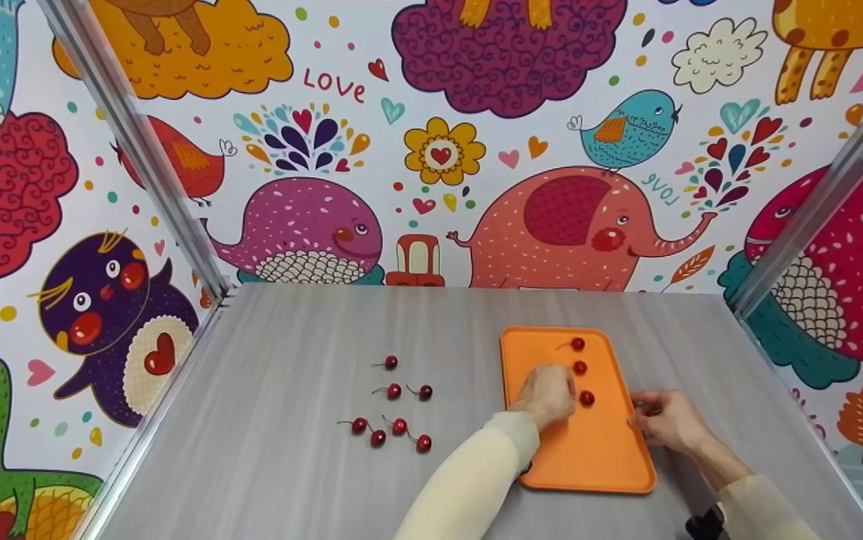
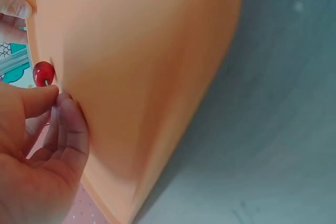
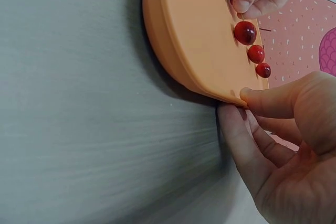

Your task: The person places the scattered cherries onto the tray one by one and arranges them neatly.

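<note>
An orange rectangular tray (image 1: 588,450) lies on the table, with three red cherries showing on its upper right part in the head view. My left hand (image 1: 549,394) is over the tray and pinches the stem of the nearest cherry (image 1: 587,398) between thumb and fingertips. That cherry (image 3: 245,33) sits just below the fingertips in the right wrist view, and a bit of red shows behind the fingers. At the tray's right edge my right hand (image 1: 667,420) grips the rim, thumb on top and fingers against the outside. The other tray cherries (image 1: 579,367) lie farther back.
Several loose cherries with stems (image 1: 399,426) are spread on the grey table (image 1: 266,450) left of the tray. Metal posts (image 1: 139,150) and walls with printed cartoon animals (image 1: 551,225) bound the table at the back and sides.
</note>
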`<state>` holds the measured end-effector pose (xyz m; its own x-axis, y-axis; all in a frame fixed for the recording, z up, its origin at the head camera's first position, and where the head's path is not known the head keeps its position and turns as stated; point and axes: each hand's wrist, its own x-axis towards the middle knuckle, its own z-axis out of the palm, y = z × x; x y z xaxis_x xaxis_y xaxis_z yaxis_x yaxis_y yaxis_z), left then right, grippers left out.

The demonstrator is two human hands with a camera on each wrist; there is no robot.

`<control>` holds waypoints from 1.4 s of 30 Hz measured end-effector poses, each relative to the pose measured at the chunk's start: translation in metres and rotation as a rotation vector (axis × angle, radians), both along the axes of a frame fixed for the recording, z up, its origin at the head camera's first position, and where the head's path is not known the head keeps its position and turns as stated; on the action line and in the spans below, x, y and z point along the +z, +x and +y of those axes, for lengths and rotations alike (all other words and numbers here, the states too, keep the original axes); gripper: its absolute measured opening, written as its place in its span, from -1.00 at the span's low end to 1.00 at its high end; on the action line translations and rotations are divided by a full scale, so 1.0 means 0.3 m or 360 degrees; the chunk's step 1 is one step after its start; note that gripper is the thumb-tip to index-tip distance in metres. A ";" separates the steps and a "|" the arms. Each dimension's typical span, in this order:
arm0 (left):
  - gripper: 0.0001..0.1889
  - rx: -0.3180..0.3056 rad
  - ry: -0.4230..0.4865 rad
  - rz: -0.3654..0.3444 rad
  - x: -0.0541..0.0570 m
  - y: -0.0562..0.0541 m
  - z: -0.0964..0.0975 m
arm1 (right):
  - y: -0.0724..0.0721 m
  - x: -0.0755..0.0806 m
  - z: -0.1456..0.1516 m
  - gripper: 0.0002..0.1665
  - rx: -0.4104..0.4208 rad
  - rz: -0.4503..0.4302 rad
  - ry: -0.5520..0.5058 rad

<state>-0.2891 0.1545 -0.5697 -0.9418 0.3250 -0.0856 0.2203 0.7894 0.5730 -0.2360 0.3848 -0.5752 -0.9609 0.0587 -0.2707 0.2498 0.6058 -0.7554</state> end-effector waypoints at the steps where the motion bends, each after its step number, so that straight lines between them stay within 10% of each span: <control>1: -0.83 0.0003 -0.0001 -0.0003 -0.002 0.000 0.001 | -0.001 0.001 0.000 -0.44 0.0003 -0.0004 0.0001; 24: -0.85 -0.0017 0.0000 0.0033 -0.014 0.001 -0.024 | 0.007 -0.002 -0.001 -0.43 0.0045 0.0051 0.0029; 42: -0.94 -0.0238 -0.0020 0.0138 0.080 0.015 -0.111 | -0.001 0.000 0.002 -0.42 0.0041 0.0005 0.0044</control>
